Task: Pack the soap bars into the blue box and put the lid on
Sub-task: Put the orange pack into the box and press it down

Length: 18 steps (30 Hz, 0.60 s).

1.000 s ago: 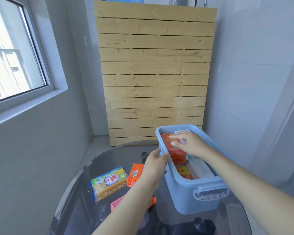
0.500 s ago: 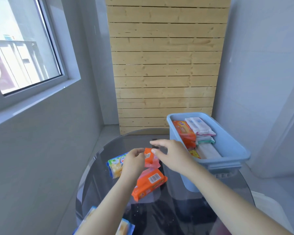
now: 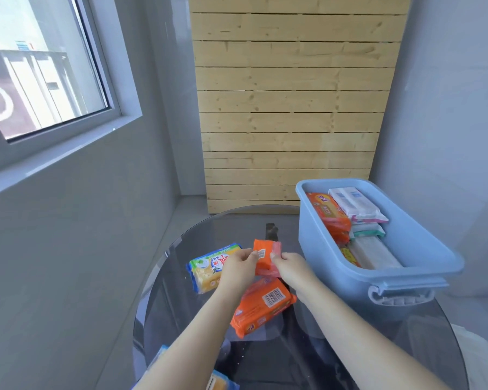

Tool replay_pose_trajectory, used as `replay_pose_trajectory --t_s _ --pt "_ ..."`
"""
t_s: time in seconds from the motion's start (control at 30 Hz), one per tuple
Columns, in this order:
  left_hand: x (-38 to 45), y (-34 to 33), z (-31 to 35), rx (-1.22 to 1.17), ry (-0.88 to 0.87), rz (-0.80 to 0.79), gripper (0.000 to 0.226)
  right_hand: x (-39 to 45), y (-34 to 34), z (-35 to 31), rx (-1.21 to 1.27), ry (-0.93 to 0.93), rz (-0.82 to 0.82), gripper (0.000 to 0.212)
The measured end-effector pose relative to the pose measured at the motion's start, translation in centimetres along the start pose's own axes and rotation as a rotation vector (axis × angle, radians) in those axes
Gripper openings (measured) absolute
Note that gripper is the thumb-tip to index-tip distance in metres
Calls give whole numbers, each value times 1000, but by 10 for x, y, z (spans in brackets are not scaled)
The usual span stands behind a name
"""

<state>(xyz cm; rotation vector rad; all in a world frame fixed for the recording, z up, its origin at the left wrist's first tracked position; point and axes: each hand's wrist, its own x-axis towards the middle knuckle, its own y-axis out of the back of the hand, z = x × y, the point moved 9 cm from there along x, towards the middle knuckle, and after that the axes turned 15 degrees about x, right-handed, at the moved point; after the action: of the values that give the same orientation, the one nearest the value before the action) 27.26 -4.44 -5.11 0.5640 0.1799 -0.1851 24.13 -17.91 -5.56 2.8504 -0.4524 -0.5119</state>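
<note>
Both hands have left the blue box (image 3: 319,249) and now meet over the glass table (image 3: 181,291), closing on one small orange soap bar (image 3: 261,256). Left hand (image 3: 238,270): fingers curled, thumb and fingertips pinching the bar's left edge. Right hand (image 3: 290,267): fingers curled, pinching the right edge, where a pink wrapper (image 3: 276,249) shows just above the fingertips; whether this is a second bar cannot be told. Held bar sits between the two sets of fingertips, standing roughly on end. Both forearms reach forward from the bottom of the view and converge, wrists close together.

Just below the fingers a larger orange soap bar (image 3: 264,308) lies flat on the glass, barcode up. Yellow soap bar (image 3: 209,267) lies left of the left fingers, partly behind that hand. Box stands well to the right of the right fingers, lid off, with several wrapped bars inside.
</note>
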Motion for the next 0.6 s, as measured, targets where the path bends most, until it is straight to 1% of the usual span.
replay_pose_trajectory --t_s 0.13,0.23,0.3,0.4,0.6 --pt "-5 13 0 -17 -18 59 35 -15 1 -6 146 72 37 29" --pt "-14 25 7 -69 -82 88 31 -36 -1 -10 244 137 100 28" --pt "-20 30 7 -68 -108 64 24 -50 -5 -6 294 135 156 28" --pt "-25 30 -4 -54 -98 -41 19 -67 -8 5 389 100 220 26" --pt "-31 28 -30 12 -67 -123 22 -88 -25 33 494 53 227 26"
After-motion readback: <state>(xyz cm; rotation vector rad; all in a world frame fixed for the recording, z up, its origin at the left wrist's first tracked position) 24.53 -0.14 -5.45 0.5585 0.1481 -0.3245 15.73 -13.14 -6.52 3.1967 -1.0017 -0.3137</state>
